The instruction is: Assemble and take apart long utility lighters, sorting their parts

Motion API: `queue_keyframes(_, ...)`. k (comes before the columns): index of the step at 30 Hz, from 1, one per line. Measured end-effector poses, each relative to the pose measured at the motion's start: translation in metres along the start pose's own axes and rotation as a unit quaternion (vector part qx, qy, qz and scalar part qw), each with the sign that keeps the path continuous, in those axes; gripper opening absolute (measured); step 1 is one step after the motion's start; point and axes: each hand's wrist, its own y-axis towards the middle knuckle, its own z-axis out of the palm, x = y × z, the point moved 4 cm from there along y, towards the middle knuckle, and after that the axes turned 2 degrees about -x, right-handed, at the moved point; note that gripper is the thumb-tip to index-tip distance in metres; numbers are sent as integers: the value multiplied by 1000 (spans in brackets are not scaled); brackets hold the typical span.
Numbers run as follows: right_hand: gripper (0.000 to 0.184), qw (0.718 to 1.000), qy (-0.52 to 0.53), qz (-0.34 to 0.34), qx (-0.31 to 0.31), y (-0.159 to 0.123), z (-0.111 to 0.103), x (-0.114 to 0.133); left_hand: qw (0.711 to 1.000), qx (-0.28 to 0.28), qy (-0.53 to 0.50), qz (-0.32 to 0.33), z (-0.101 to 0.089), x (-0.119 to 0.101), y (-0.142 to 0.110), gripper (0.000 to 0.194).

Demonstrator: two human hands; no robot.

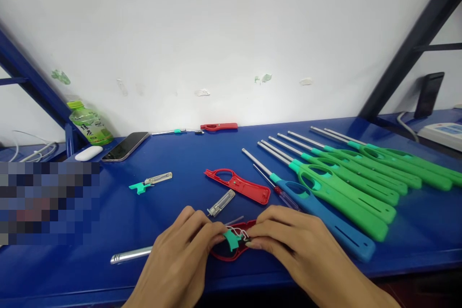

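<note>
Close to the table's front edge, my left hand [180, 255] is closed with its fingertips on a teal lighter trigger [233, 239]. My right hand [292, 245] pinches a small black part [246, 239] with thin white wires [236, 228] looped beside it. Beneath both lies a red lighter handle half [225, 256], partly covered by my fingers. A silver lighter tube [130, 254] sticks out left from under my left hand. Just beyond my hands are a clear fuel tank [221, 203] and a second red handle half [238, 186], inner side up.
Several green lighters [346, 192] and a blue one [328, 216] lie in a row at right, with a screwdriver [285, 197] alongside. A tank with teal trigger [149, 183] lies left. A phone [126, 146], white case [88, 153], bottle [90, 125] and red handle piece [219, 127] are at the back.
</note>
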Motion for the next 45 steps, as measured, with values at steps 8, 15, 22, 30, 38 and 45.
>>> queue_keyframes(8,18,1000,7,12,-9,3,-3,0,999,28,33,25,0,1,-7,35)
queue_keyframes(15,16,1000,19,24,-7,2,-3,0,996,36,77,39,2,0,-5,33)
queue_keyframes(22,12,998,44,44,2,6,-3,0,999,-3,36,2,0,0,6,29)
queue_keyframes(30,12,997,51,49,-10,4,-6,2,1000,-7,3,-18,1,0,6,27)
queue_keyframes(38,15,996,74,44,-37,6,-10,4,999,6,-30,-10,0,-2,4,24)
queue_keyframes(45,20,991,103,80,-37,4,-11,2,999,20,-29,-3,1,-6,1,21)
